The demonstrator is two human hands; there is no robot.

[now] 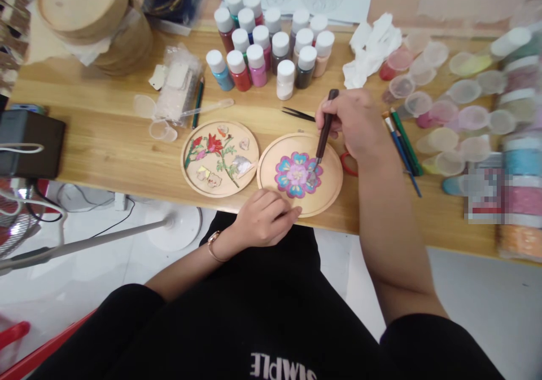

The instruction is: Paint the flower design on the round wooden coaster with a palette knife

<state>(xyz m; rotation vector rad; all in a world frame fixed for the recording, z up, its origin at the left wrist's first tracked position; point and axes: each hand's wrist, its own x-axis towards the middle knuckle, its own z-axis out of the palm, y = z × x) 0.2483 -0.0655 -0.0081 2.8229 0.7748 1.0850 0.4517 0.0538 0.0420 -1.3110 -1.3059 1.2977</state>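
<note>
A round wooden plate [334, 185] lies at the table's near edge, bearing a pink, blue and purple flower design [296, 171]. My right hand [353, 121] is closed around the dark wooden handle of a tool [325, 129], whose thin metal tip meets the flower's right petal. I cannot make out the shape of that tip. My left hand [265, 217] is at the plate's near rim, its fingers curled and pressed against the edge. Just left is a second round plate [192, 179] with red flowers and green leaves. Black tweezers [297, 113] lie behind the plates, partly covered by my right hand.
Several white-capped paint bottles [256, 64] stand at the back. Crumpled tissue [372, 44], small plastic cups [463, 92], brushes [402, 151] and stacked jars [525, 160] are on the right. Stacked wooden discs [91, 13], a plastic packet [178, 83] and a dark box [31, 143] occupy the left.
</note>
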